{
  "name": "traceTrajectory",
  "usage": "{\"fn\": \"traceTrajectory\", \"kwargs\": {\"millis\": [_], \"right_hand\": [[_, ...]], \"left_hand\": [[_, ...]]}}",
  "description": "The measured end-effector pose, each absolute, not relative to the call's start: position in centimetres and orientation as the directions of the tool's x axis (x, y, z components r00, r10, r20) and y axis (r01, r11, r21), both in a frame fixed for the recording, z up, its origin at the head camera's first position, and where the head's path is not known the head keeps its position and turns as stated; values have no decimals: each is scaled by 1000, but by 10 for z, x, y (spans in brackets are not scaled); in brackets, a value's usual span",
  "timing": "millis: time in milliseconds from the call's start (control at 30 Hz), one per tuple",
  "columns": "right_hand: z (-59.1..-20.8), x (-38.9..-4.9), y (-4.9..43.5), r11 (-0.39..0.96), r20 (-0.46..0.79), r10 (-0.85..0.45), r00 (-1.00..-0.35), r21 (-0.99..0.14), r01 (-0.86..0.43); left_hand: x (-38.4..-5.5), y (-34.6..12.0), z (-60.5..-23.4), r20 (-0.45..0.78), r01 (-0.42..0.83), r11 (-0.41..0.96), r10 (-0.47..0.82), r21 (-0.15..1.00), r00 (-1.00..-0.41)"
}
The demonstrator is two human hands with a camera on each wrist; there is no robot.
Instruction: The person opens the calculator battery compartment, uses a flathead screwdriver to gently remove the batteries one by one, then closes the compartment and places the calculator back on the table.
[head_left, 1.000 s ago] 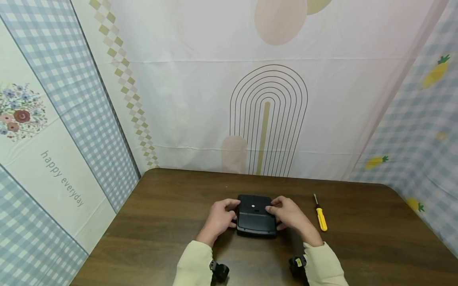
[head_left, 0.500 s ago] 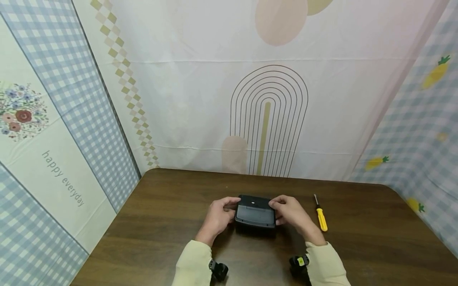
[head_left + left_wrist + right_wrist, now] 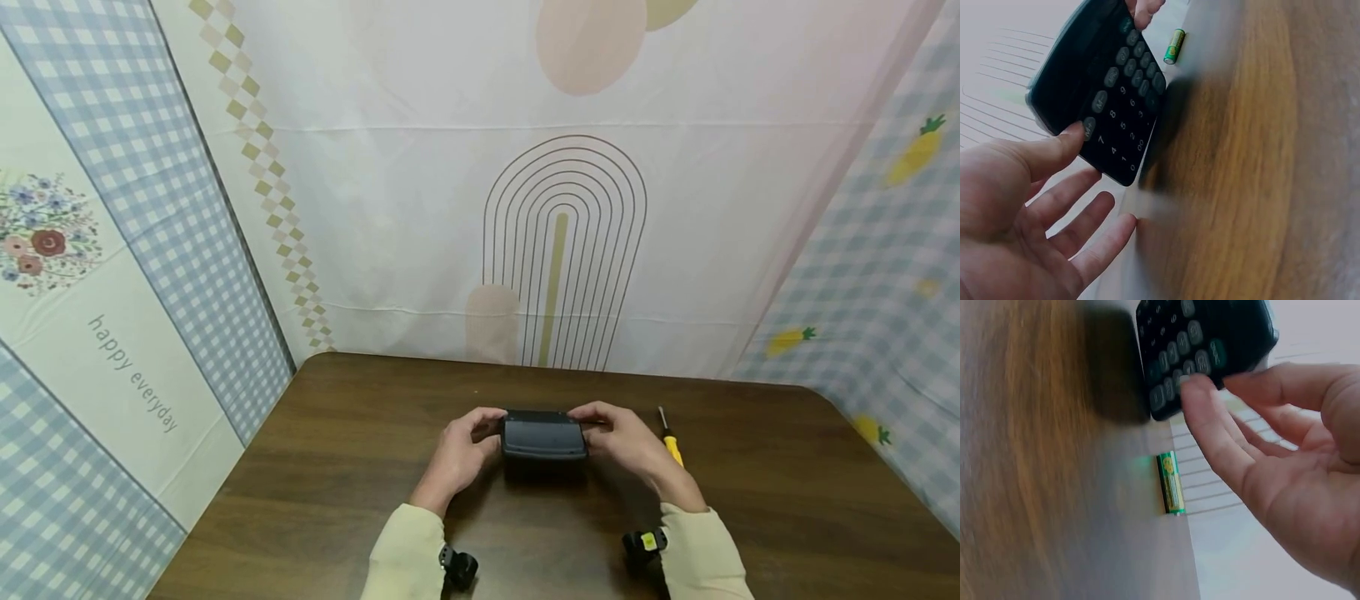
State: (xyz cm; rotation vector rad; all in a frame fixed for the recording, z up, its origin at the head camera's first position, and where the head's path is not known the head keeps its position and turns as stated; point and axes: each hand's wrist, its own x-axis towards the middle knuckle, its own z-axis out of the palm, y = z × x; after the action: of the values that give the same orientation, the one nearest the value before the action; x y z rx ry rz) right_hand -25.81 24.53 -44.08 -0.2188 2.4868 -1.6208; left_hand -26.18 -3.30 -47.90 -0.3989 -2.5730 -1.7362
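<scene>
A black calculator [image 3: 543, 439] stands tilted up off the table between both hands in the head view. Its key face shows in the left wrist view, where the calculator [image 3: 1107, 94] has its lower edge close over the wood. My left hand [image 3: 459, 454] pinches one side, thumb on the front by the M+ key and the other fingers spread. On the opposite side my right hand [image 3: 626, 442] pinches it; in the right wrist view one digit of the right hand [image 3: 1291, 462] lies over the keys. A green battery [image 3: 1171, 482] lies behind the calculator, hidden in the head view.
A screwdriver [image 3: 669, 442] with a yellow handle lies to the right, its handle end covered by the right hand. The brown wooden table [image 3: 360, 467] meets a patterned cloth backdrop [image 3: 397, 250] at its far edge.
The calculator has gone from lying back side up to tilted, its near edge raised. Both hands moved with it, and the right hand shifted right, covering part of the screwdriver.
</scene>
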Motion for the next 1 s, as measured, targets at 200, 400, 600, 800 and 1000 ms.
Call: {"fn": "traceTrajectory", "kwargs": {"millis": [200, 400, 600, 800, 1000], "right_hand": [[-442, -259, 252, 419, 28, -271, -962, -897, -144], [-442, -261, 253, 431, 48, -240, -970, -889, -151], [-441, -261, 253, 459, 70, -229, -971, -872, -172], [-439, -260, 253, 464, 69, -219, -973, -870, -166], [-439, -259, 252, 432, 33, -220, -975, -893, -128]], "left_hand": [[-263, -33, -480, 172, 233, 326, 204, 916, -964], [-264, -33, -479, 197, 242, 316, 169, 917, -966], [-265, -32, -476, 178, 210, 301, 132, 930, -975], [-264, -32, -473, 139, 165, 239, 120, 957, -983], [-262, -32, -472, 123, 146, 223, 116, 964, -986]]}}
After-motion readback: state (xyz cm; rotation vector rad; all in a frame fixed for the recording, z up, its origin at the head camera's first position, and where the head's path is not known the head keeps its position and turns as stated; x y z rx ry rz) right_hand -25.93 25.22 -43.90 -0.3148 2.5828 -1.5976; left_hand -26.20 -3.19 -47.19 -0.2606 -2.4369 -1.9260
